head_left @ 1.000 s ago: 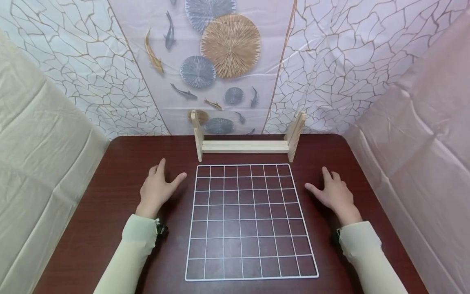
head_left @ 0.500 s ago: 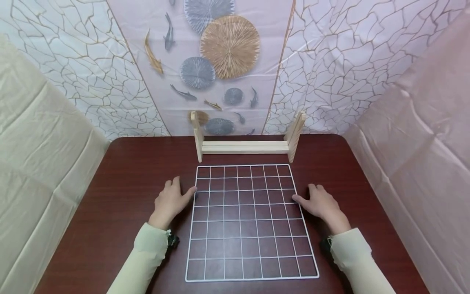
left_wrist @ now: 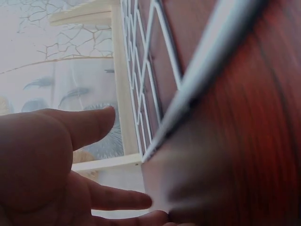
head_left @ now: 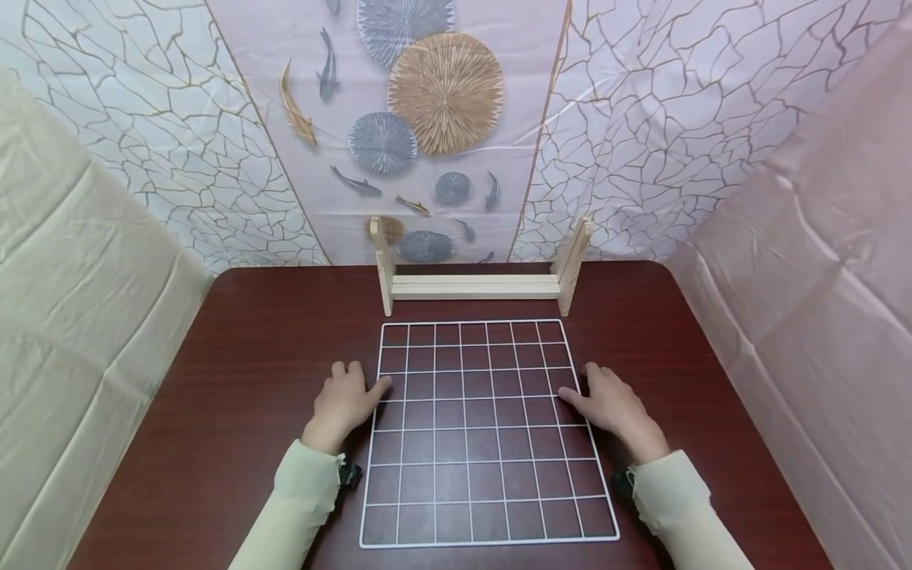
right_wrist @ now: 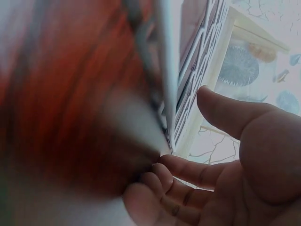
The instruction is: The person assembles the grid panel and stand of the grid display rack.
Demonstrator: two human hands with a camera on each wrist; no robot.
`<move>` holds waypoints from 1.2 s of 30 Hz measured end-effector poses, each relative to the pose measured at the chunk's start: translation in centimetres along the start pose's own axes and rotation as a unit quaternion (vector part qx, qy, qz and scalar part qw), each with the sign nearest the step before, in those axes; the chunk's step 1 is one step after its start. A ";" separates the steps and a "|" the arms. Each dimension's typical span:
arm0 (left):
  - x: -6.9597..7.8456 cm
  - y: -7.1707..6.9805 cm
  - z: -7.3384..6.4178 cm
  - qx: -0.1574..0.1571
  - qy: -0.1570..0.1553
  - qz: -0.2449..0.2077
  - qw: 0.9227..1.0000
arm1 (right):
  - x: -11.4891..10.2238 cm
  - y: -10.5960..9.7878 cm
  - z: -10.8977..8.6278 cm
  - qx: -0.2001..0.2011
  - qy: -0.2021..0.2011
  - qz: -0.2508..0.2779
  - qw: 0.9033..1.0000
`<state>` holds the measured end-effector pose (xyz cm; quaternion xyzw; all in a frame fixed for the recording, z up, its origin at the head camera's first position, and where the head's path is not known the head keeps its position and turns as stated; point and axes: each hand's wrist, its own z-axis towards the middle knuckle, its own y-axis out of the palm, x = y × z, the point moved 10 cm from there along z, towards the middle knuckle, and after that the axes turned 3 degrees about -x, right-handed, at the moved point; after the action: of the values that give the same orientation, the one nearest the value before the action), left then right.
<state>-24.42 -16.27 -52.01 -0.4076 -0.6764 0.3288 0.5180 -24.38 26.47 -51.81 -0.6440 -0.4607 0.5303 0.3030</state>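
A white wire grid panel point(head_left: 466, 428) lies flat on the dark red-brown table. My left hand point(head_left: 342, 404) is at its left edge, thumb reaching over the outer wire and fingers outside it. In the left wrist view the thumb and fingers of the left hand point(left_wrist: 42, 165) stand apart beside the grid's thick rim wire point(left_wrist: 202, 66). On the opposite edge, my right hand point(head_left: 611, 405) has its thumb above the grid and its fingers outside. The right wrist view shows loosely bent fingers on the right hand point(right_wrist: 273, 160), with the thumb spread away from them.
A pale wooden rack point(head_left: 476, 286), two uprights joined by a crossbar, stands behind the grid near the table's back edge. Patterned cloth point(head_left: 442, 95) hangs beyond it. Beige cloth walls point(head_left: 85, 317) flank the table point(head_left: 235, 380). A dark strap with a device point(head_left: 349, 473) sits on the left wrist.
Both hands have moved inward and toward the near side, from away from the grid to its left and right edges. The grid and the wooden rack have stayed in place.
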 end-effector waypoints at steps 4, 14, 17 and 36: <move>0.2 0.5 -0.3 -0.016 -0.005 -0.002 1.000 | -0.6 0.1 -0.2 0.005 -0.010 0.011 1.000; 0.9 1.8 -0.7 -0.047 -0.013 -0.010 0.999 | -1.2 0.4 -0.5 0.002 -0.015 0.021 1.000; 1.3 2.1 -0.7 -0.051 -0.010 -0.019 0.998 | -1.4 0.5 -0.6 -0.008 -0.012 0.031 0.999; 3.0 1.9 -0.5 -0.058 -0.007 -0.024 0.998 | -2.5 0.8 -1.0 -0.050 -0.015 0.114 0.992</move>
<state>-23.95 -12.75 -52.24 -0.4184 -0.7077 0.2793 0.4961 -23.22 23.99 -51.29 -0.6985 -0.4149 0.5472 0.2012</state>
